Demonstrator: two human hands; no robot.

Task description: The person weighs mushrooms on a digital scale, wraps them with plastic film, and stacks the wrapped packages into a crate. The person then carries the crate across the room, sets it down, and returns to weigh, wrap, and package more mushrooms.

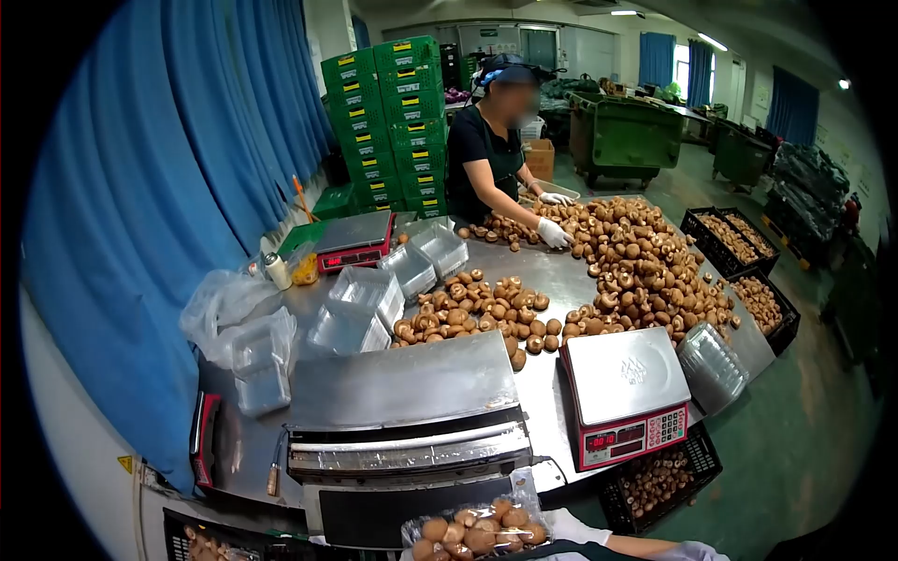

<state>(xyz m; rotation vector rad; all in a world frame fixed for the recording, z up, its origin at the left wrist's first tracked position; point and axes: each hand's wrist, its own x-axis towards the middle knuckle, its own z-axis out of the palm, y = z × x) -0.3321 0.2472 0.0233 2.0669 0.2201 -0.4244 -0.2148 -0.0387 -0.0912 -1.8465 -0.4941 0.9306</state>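
Note:
At the bottom edge, a clear plastic tray of shiitake mushrooms (479,537) with film around it is in front of the film wrapping machine (402,383). Gloved in white, my right hand (572,528) grips the tray's right side, its fingertips partly hidden by the pack. Loose film (524,486) sticks up at the tray's upper right corner. My left hand is out of sight. Just beyond the tray lies the machine's dark plate (407,511), with a white film roll (412,447) behind it.
A digital scale (629,379) stands to the right, near a big mushroom heap (645,262). Clear trays (369,294) and another scale (355,238) are at the left. Across the table, a co-worker's gloved hand (554,234) touches mushrooms. Black crates (659,481) stand below the right edge.

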